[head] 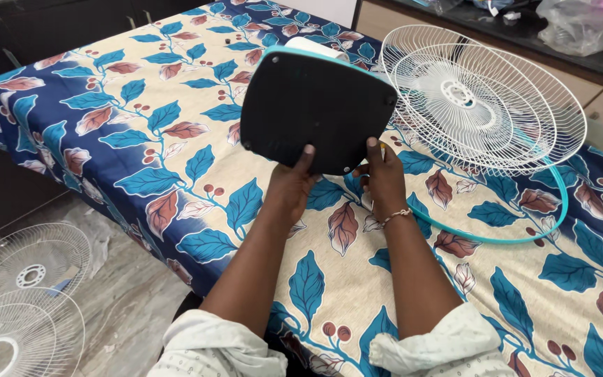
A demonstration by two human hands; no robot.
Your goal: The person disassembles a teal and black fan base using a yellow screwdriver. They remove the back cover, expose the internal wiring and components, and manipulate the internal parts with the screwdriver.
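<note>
Both hands grip a black, teal-rimmed fan base (315,112) by its lower edge, tilted up above the leaf-print cloth (176,174): left hand (293,187) and right hand (384,183) thumbs pressed on its matte underside. White wire grilles (483,105) and a teal ring (525,234) crowd the right; the cloth's left lies open.

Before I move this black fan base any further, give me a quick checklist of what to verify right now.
1. Left hand grips the fan base at its lower edge: ok.
2. Right hand grips the same edge: ok.
3. Base lifted and tilted, underside facing the camera: ok.
4. White wire fan guards lie apart from the base on the table: cannot tell, edges overlap in view.
5. Teal ring flat on the leaf-print cloth: ok.
6. Top side of the base: cannot tell, hidden.
</note>
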